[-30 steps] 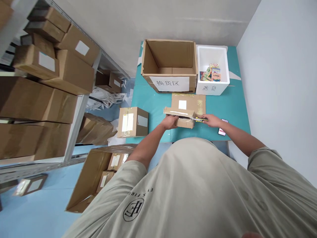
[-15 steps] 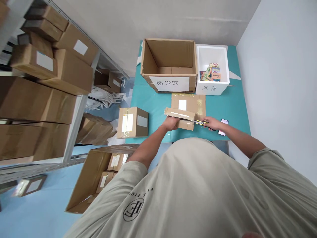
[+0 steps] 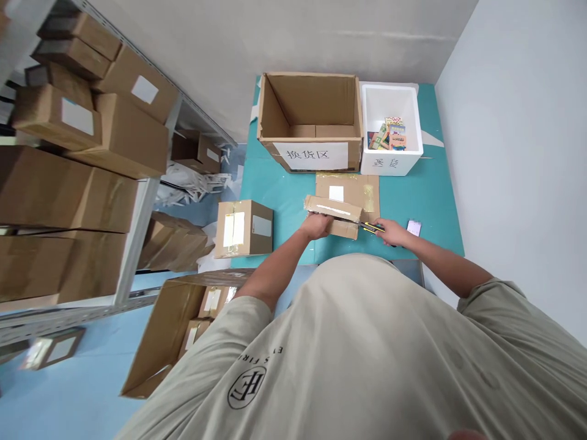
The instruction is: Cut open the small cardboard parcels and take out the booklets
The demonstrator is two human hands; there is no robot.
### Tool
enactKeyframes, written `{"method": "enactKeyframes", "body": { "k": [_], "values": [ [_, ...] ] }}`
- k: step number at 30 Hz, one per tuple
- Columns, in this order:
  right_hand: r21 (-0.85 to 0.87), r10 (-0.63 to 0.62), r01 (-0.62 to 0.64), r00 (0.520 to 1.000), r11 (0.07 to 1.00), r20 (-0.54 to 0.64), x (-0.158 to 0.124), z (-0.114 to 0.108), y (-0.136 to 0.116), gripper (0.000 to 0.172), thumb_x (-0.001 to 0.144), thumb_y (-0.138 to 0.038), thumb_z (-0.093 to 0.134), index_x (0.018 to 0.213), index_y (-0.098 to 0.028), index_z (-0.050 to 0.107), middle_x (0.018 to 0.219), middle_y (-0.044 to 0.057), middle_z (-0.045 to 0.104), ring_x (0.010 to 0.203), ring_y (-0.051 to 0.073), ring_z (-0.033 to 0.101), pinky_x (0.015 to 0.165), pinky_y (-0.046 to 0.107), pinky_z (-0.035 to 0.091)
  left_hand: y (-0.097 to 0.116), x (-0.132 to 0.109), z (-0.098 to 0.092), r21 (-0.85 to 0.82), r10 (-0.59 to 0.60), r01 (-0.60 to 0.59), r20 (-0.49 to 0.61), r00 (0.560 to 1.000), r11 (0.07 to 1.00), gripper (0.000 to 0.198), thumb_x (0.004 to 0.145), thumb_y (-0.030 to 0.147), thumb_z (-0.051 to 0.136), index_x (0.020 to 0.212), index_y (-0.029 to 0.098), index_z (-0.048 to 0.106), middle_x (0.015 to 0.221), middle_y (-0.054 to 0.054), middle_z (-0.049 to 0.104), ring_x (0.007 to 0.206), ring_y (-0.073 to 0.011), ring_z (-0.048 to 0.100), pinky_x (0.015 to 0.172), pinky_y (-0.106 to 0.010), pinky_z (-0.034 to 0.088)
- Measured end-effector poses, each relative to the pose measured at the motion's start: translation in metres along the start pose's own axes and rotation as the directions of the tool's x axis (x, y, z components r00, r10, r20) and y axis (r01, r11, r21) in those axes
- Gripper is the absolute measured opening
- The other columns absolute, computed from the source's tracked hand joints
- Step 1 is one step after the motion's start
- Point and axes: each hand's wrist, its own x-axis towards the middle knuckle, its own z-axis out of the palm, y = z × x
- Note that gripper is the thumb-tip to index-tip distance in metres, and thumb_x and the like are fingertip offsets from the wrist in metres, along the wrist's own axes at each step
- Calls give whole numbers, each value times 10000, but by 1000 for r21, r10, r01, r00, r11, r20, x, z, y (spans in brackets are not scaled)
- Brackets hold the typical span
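Observation:
A small cardboard box (image 3: 342, 228) is tilted over the near edge of a flat cardboard piece (image 3: 351, 188) on the green table. My left hand (image 3: 317, 226) grips the box at its left end. In my right hand (image 3: 389, 233) is a black and yellow utility knife (image 3: 372, 228), its tip against the box's right end. Whether the blade is inside the cardboard cannot be made out. A phone (image 3: 413, 228) lies just right of my right hand.
Behind stand a large open carton (image 3: 312, 156) and a white foam box (image 3: 392, 164) holding small colourful packs. A closed carton (image 3: 245, 229) sits at the table's left edge. Shelves with cartons (image 3: 131, 131) and an open floor carton (image 3: 158, 336) are at left.
The knife and my right hand have shifted slightly, and more of the phone's lower part is covered. My left hand keeps its grip on the small box. The view has moved a little.

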Motion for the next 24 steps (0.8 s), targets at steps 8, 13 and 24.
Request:
{"method": "enactKeyframes", "body": {
  "k": [8,13,24],
  "values": [
    [-10,-30,30,1000,1000,0,8,3,1,445,1149,-326,727,1590,-271,710,971,48,850,596,167,719,514,214,520,-4,0,0,-32,7,-7,1,1000,999,577,789,271,884,1357,217,799,1312,-207,858,1329,-483,769,1238,-601,494],
    [-180,-158,146,986,973,-56,11,0,1,395,1089,-215,771,1481,-253,800,1135,87,897,752,216,790,693,260,609,0,2,3,-30,28,-28,-13,1000,999,539,812,281,868,1345,234,802,1305,-201,854,1322,-476,768,1226,-589,503],
    [-6,7,-7,998,1000,57,4,9,5,513,1116,-269,731,1629,-270,700,1011,46,869,583,162,708,524,225,526,-10,0,0,-30,-87,87,-9,996,996,492,891,337,861,1357,209,769,1309,-208,848,1302,-457,783,1172,-536,544]
  ]
}}
